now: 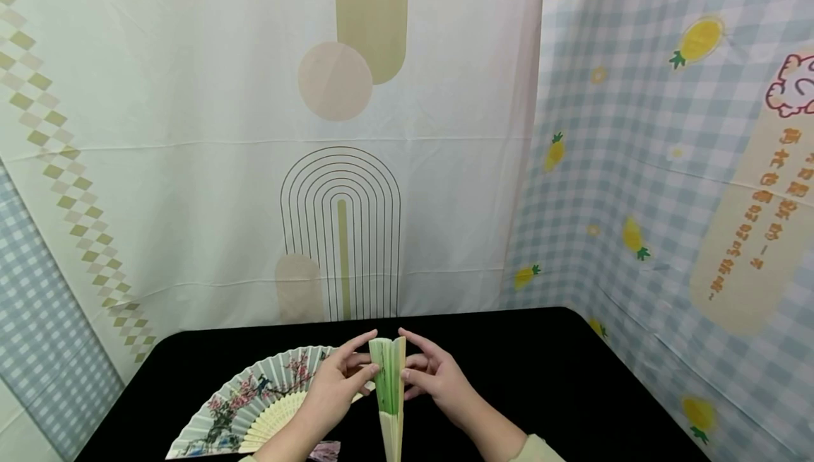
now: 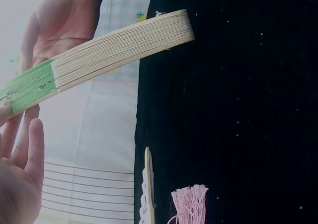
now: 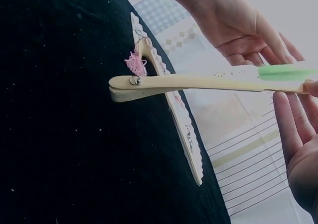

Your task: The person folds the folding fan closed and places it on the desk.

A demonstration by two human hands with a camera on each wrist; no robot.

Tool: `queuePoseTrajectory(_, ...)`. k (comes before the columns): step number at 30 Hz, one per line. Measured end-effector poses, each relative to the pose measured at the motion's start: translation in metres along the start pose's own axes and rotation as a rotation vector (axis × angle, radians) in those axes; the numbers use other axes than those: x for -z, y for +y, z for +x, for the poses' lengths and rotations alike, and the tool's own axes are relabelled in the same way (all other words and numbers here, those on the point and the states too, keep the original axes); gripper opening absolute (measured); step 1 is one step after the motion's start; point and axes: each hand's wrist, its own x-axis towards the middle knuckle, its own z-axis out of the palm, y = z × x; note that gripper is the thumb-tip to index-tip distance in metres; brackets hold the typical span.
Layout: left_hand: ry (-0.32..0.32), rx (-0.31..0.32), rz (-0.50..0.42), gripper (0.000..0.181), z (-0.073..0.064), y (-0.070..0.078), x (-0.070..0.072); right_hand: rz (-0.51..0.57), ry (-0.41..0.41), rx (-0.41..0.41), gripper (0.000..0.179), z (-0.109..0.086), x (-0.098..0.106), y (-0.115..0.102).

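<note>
Upright between both hands stands a nearly folded green hand fan (image 1: 389, 381) with pale bamboo ribs (image 2: 124, 42). My left hand (image 1: 338, 390) pinches its left edge near the top between thumb and fingers. On the opposite edge, at about the same height, my right hand (image 1: 441, 381) pinches it likewise. The pleats are pressed close together, with a slight groove at the top. A metal rivet (image 3: 135, 80) shows at the fan's lower end in the right wrist view. Spread out behind my left forearm lies a second fan (image 1: 254, 391), pale with pink blossoms, partly hidden.
The black-covered table (image 1: 540, 363) lies under everything. A pink tassel (image 1: 326, 451) rests by the spread fan. A white patterned curtain (image 1: 445, 165) hangs behind the table, and a blue checked one with pineapples (image 1: 636, 151) closes the right side.
</note>
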Motion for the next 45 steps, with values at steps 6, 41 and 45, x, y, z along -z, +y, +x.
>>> queuePoseTrajectory(6, 0.010, 0.009, -0.011, 0.051, 0.001, -0.002, 0.000, -0.006, 0.005, 0.027, 0.064, 0.000, -0.003, 0.000)
queuePoseTrajectory(41, 0.071, 0.013, 0.019, 0.053, 0.013, -0.029, -0.001, -0.144, 0.047, 0.046, 0.088, 0.000, -0.012, 0.012)
queuePoseTrajectory(45, 0.068, 0.031, -0.003, 0.052, 0.011, -0.022, -0.001, -0.163, 0.053, 0.041, 0.090, -0.001, -0.013, 0.010)
